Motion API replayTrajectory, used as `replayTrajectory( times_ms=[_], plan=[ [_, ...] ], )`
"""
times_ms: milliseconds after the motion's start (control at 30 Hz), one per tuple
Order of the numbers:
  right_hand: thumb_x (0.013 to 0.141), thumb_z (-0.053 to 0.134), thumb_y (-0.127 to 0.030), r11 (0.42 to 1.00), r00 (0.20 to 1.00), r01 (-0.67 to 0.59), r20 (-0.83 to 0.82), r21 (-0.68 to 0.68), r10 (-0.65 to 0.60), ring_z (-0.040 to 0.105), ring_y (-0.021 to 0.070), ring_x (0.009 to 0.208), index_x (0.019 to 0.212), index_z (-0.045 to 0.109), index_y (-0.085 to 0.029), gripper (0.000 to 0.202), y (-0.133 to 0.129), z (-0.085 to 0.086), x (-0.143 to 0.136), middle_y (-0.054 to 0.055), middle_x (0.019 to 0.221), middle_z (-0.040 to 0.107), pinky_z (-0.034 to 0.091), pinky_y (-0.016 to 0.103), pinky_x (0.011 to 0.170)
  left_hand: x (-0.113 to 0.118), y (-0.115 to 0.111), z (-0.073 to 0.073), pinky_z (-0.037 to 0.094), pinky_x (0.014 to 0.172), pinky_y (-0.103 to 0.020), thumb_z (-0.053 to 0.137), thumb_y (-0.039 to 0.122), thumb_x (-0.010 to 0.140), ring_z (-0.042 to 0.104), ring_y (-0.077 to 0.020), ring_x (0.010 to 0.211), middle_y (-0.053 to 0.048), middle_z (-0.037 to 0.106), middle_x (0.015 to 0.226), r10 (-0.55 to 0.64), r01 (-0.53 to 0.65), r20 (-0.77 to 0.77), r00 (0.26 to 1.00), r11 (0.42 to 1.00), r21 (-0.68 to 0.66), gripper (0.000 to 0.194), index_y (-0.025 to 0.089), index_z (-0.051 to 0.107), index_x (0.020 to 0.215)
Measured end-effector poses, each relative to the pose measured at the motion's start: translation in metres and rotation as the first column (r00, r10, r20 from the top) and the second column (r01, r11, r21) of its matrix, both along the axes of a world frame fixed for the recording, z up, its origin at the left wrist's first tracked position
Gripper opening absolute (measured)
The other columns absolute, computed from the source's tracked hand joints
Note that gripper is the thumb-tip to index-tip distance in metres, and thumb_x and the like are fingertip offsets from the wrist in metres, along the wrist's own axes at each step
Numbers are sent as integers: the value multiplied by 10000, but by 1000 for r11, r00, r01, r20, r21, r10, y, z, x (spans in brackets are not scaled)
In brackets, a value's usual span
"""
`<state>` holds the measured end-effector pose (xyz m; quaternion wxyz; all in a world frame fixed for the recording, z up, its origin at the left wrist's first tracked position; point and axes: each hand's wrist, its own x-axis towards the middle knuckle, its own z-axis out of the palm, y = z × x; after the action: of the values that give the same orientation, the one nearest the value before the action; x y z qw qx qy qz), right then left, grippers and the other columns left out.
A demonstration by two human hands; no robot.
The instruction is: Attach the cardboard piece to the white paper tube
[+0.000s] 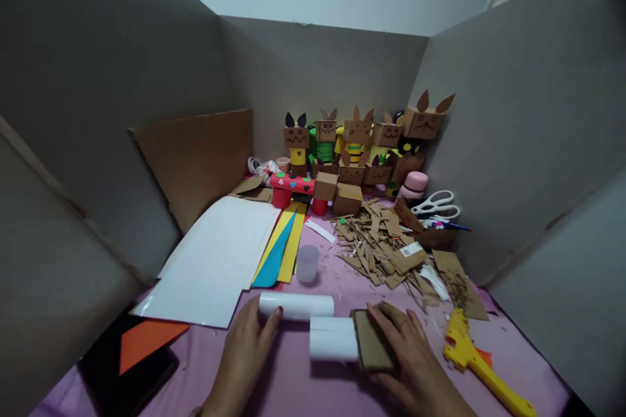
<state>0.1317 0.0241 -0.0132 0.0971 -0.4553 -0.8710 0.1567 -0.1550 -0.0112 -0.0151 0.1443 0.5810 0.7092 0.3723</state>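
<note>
Left hand (244, 355) open, fingertips on long white paper roll (296, 306). Right hand (408, 355) grips brown cardboard piece (372, 340) against short white roll (334, 339). Yellow glue gun (482, 365) close right; cardboard walls near.

Take the scrap pile (379, 247) as your landmark: paper sheets (215, 260) lie left of it, figures (362, 143) behind, scissors (437, 203) right, glue gun (476, 361) in front.

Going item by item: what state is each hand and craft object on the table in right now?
left hand: resting, fingertips touching the long white roll
long white roll: lying flat
right hand: holding the cardboard piece
cardboard piece: pressed against the short white roll
scissors: closed
glue gun: lying unheld
plastic cup: upright
</note>
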Motion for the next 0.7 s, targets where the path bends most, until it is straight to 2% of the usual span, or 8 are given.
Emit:
replayTrajectory(
  times_ms=[100, 167, 233, 267, 333, 433, 567, 700],
  plan=[
    [766, 577, -269, 998, 999, -39, -7, 52, 40, 335, 372, 1317, 1403, 337, -154, 691, 1, -13, 7, 223, 1404, 420, 200, 666, 1043, 2, -4, 3, 403, 892, -527, 456, 355, 877, 506, -324, 1012, -158, 560, 1063, 79, -65, -191, 978, 995, 77, 362, 95, 497, 1124],
    [771, 583, -276, 993, 998, -56, -6, 106, 57, 355, 385, 1303, 1412, 313, -188, 701, 2, -22, 12, 221, 1404, 420, 237, 673, 1026, 7, -8, 6, 399, 885, -551, 474, 313, 873, 479, -342, 1040, -186, 538, 1102, 115, -85, -301, 947, 990, 111, 388, 65, 491, 1171],
    [787, 581, -289, 984, 997, -72, -2, 165, 73, 365, 397, 1294, 1441, 219, -231, 750, 4, -30, 15, 219, 1411, 408, 280, 677, 1003, 17, -11, 11, 364, 935, -557, 487, 252, 873, 433, -362, 1131, -223, 510, 1201, 113, -67, -390, 914, 989, 130, 381, 47, 504, 1193],
    [798, 577, -304, 978, 996, -84, 4, 190, 85, 378, 402, 1285, 1453, 155, -250, 781, 6, -34, 17, 220, 1411, 403, 307, 674, 988, 23, -12, 14, 337, 966, -558, 492, 232, 873, 413, -359, 1172, -212, 501, 1247, 104, -49, -426, 899, 989, 139, 374, 74, 506, 1212],
    [808, 573, -346, 965, 993, -121, 22, 235, 119, 425, 410, 1250, 1458, 53, -277, 835, 9, -40, 20, 229, 1395, 411, 370, 664, 947, 37, -14, 19, 322, 1013, -490, 485, 202, 887, 420, -293, 1213, -120, 525, 1292, 32, 42, -499, 866, 990, 136, 368, 183, 493, 1254],
    [815, 561, -382, 948, 989, -149, 49, 281, 141, 467, 407, 1215, 1449, 8, -281, 847, 10, -44, 22, 244, 1372, 418, 424, 637, 911, 56, -14, 24, 310, 1012, -478, 403, 226, 937, 415, -268, 1240, -97, 531, 1324, -79, 223, -659, 748, 965, 138, 322, 178, 505, 1239],
    [813, 566, -370, 935, 991, -131, 48, 330, 122, 487, 409, 1194, 1433, 39, -253, 823, 6, -43, 20, 255, 1343, 429, 461, 609, 882, 77, -12, 23, 260, 1048, -500, 351, 313, 960, 306, -226, 1324, -43, 447, 1414, -293, 440, -702, 649, 897, 32, 394, 174, 403, 1325],
    [808, 568, -398, 918, 991, -131, 33, 375, 128, 497, 423, 1171, 1419, 95, -213, 795, 5, -40, 14, 264, 1320, 441, 469, 598, 856, 90, -12, 15, 240, 1068, -526, 314, 425, 954, 213, -217, 1370, -51, 405, 1443, -384, 532, -705, 597, 847, -10, 489, 138, 363, 1347]
  ],
)
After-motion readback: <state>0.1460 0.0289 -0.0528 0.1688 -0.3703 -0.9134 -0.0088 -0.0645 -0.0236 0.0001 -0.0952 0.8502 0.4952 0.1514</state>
